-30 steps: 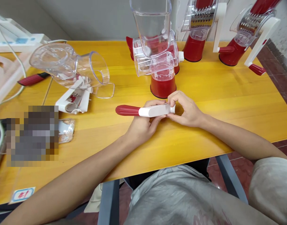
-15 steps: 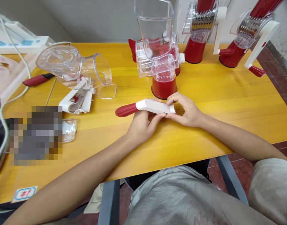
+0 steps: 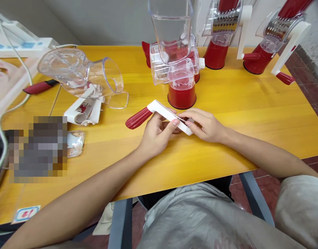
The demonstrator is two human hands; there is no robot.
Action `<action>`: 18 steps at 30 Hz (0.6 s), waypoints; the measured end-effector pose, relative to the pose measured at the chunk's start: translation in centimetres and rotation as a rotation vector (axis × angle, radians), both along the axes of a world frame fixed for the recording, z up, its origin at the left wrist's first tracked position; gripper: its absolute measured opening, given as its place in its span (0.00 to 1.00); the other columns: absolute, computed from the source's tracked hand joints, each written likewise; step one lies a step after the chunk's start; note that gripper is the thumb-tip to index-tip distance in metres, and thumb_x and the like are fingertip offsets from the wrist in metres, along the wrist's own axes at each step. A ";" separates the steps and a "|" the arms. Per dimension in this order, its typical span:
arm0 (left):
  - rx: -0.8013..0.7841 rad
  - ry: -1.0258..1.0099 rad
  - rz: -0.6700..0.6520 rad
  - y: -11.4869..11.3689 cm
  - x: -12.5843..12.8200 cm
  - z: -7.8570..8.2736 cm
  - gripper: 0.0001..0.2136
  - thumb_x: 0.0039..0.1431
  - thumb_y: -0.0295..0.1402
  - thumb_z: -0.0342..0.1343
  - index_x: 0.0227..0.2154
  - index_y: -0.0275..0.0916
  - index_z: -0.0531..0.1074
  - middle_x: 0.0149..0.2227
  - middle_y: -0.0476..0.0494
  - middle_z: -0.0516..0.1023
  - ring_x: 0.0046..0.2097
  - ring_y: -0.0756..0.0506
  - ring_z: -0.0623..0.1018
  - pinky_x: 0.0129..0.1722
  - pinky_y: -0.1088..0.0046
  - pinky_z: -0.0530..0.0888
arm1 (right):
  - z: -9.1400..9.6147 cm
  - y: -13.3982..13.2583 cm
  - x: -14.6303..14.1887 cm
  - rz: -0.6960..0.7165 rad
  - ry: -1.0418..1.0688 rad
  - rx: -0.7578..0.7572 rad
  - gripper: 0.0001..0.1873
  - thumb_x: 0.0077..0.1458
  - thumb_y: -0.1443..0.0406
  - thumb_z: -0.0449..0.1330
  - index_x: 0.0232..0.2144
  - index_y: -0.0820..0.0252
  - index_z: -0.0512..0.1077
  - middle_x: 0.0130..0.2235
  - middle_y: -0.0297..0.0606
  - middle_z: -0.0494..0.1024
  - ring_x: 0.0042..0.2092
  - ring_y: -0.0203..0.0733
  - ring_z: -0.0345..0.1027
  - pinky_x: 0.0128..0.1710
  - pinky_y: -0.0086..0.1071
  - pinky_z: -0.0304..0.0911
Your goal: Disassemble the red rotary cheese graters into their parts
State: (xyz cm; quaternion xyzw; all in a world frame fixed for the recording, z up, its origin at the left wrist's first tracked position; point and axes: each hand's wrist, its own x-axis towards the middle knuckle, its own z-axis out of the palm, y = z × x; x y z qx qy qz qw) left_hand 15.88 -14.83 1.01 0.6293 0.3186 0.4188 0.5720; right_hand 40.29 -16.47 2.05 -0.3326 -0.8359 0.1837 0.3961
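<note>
A white crank handle with a red grip [image 3: 159,112] is held just above the yellow table [image 3: 252,110] in the middle. My left hand [image 3: 157,133] wraps its fingers round the white arm from below. My right hand [image 3: 204,125] pinches the arm's right end with thumb and fingers. The red grip points left and down. Just behind my hands stands a rotary grater with a red base and clear housing [image 3: 178,65], without a crank on it.
A clear plastic housing [image 3: 81,72] lies on its side at the left, over white parts [image 3: 82,112]. A loose red-gripped handle [image 3: 38,87] lies further left. Two assembled graters [image 3: 226,31] [image 3: 275,38] stand at the back right. White cables and a box sit far left.
The crank handle has tilted from level to slanting, its white right end dropping towards the table and the bend lifting. Both hands kept hold and shifted slightly.
</note>
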 end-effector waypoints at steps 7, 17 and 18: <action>-0.004 -0.017 0.006 0.5 -0.2 -0.5 0.24 0.76 0.55 0.67 0.60 0.42 0.72 0.53 0.37 0.86 0.46 0.40 0.90 0.43 0.63 0.91 | 0.1 0.0 -0.2 -0.011 0.077 -0.070 0.19 0.78 0.57 0.58 0.61 0.59 0.79 0.56 0.44 0.86 0.56 0.35 0.81 0.61 0.32 0.79; 0.299 -0.048 -0.072 0.9 -0.4 -0.4 0.30 0.82 0.47 0.61 0.78 0.48 0.61 0.63 0.35 0.85 0.63 0.36 0.86 0.66 0.53 0.84 | 0.3 0.2 0.0 -0.065 0.218 -0.267 0.25 0.71 0.48 0.66 0.58 0.60 0.78 0.55 0.44 0.85 0.53 0.35 0.80 0.56 0.32 0.78; 0.345 -0.043 -0.061 0.9 -0.3 -0.3 0.31 0.82 0.46 0.61 0.79 0.49 0.59 0.66 0.34 0.83 0.66 0.35 0.85 0.68 0.52 0.83 | 0.3 0.2 0.1 -0.083 0.183 -0.203 0.27 0.70 0.48 0.68 0.60 0.59 0.77 0.57 0.45 0.84 0.57 0.39 0.79 0.61 0.36 0.78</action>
